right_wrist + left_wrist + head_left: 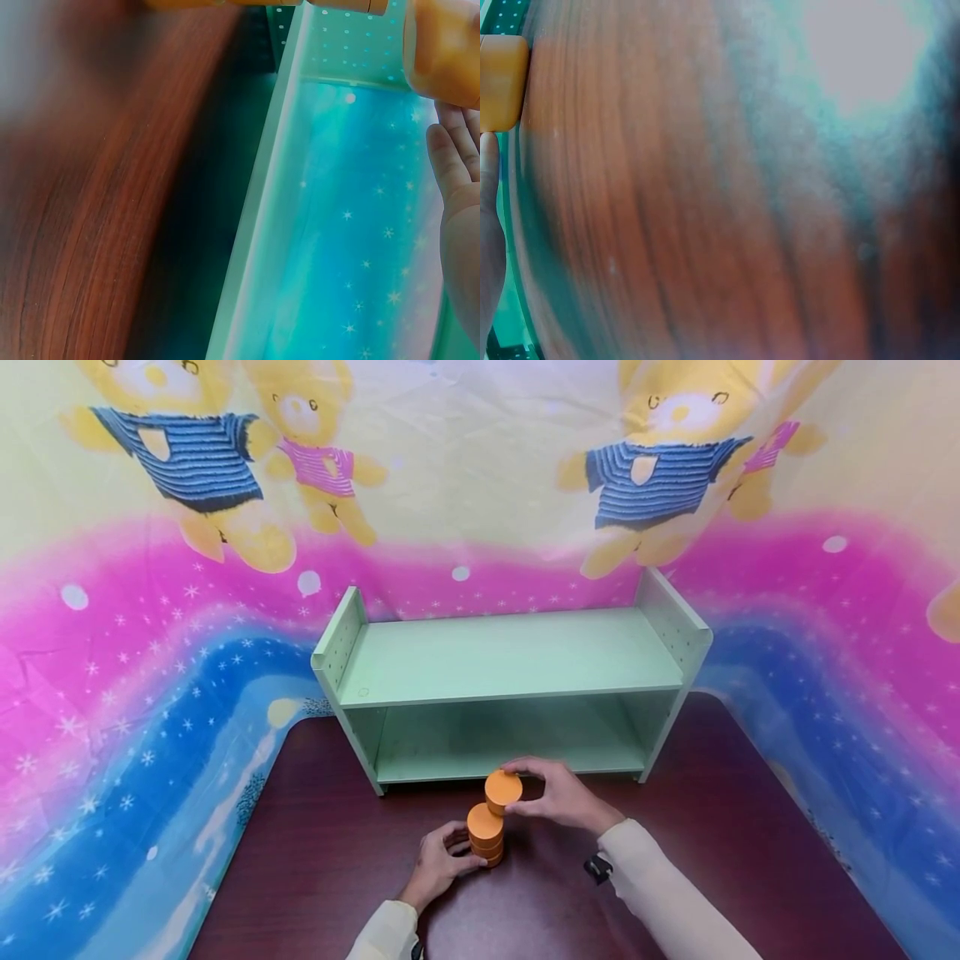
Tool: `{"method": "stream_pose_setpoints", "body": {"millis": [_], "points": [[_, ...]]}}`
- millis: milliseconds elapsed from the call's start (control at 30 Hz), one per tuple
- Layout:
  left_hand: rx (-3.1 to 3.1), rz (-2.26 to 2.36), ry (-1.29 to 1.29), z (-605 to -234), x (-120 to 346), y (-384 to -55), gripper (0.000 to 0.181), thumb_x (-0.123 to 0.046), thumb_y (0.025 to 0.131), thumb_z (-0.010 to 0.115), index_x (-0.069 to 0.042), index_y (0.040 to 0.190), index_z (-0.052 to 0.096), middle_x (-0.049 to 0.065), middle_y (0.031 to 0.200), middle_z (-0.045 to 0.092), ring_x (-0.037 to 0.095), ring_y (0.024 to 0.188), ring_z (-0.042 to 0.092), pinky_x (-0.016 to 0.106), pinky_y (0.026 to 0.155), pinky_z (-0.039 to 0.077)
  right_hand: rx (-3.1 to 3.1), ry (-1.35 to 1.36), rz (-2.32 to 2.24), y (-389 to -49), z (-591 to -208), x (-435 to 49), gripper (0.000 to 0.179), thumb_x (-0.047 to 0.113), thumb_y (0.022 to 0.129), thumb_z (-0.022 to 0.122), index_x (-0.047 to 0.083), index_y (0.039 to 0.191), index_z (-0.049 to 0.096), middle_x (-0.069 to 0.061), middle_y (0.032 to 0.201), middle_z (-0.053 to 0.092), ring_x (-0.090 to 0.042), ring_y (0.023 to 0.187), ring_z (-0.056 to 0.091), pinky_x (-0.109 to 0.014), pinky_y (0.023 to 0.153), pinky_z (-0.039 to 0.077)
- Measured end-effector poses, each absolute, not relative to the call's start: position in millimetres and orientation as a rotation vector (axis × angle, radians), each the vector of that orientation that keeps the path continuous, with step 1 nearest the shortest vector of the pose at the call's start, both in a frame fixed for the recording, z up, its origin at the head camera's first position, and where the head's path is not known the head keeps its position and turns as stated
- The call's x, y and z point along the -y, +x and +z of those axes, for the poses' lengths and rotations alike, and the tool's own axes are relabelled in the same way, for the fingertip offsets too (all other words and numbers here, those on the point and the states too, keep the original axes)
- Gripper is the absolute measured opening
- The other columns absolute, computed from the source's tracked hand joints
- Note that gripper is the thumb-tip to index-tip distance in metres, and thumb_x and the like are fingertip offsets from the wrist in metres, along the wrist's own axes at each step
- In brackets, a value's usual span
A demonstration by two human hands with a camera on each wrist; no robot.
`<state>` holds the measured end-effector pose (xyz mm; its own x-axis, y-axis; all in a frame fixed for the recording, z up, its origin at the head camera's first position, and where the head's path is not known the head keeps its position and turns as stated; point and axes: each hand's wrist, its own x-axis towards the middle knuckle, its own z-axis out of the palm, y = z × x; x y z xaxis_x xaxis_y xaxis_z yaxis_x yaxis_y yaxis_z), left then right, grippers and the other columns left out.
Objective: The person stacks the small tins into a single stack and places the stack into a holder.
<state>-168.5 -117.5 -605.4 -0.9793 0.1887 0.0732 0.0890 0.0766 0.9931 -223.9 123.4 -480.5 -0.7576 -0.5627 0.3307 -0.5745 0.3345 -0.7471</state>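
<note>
A stack of orange cylinders (486, 837) stands on the table, their flat round tops smooth and plain. My left hand (441, 863) holds the stack from its left side, thumb in front and fingers behind. In the left wrist view, one fingertip meets the edge of an orange cylinder (501, 82). Just behind and right of the stack top, my right hand (553, 790) pinches another orange cylinder (503, 788) between thumb and fingers. That held cylinder (446, 52) also shows at the upper right of the right wrist view, above the fingers.
Behind the hands stands a pale green two-tier shelf (510, 656) with raised side panels. It sits at the back of the dark reddish wooden table (315, 835). A colourful cloth with bears (465, 485) hangs around the table.
</note>
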Motion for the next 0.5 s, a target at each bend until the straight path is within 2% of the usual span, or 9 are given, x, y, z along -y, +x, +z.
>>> {"method": "stream_pose_setpoints", "body": {"millis": [267, 500], "points": [[-2.244, 2.066, 0.282, -605, 118, -169, 0.054, -0.005, 0.062, 0.085, 0.001, 0.111, 0.061, 0.016, 0.11, 0.063, 0.026, 0.103, 0.061, 0.029, 0.085, 0.054, 2.536, 1.135, 1.401, -220, -481, -117, 0.056, 0.027, 0.069, 0.084, 0.013, 0.119, 0.062, 0.001, 0.119, 0.061, -0.019, 0.112, 0.055, -0.036, 0.097, 0.046], [-2.225, 2.064, 0.286, -594, 117, -165, 0.052, 0.001, 0.064, 0.083, 0.002, 0.112, 0.06, 0.018, 0.111, 0.062, 0.03, 0.105, 0.059, 0.037, 0.088, 0.052, 2.507, 1.183, 1.356, -217, -480, -111, 0.053, 0.037, 0.071, 0.081, 0.016, 0.117, 0.063, 0.01, 0.117, 0.061, -0.01, 0.111, 0.055, -0.031, 0.096, 0.047]]}}
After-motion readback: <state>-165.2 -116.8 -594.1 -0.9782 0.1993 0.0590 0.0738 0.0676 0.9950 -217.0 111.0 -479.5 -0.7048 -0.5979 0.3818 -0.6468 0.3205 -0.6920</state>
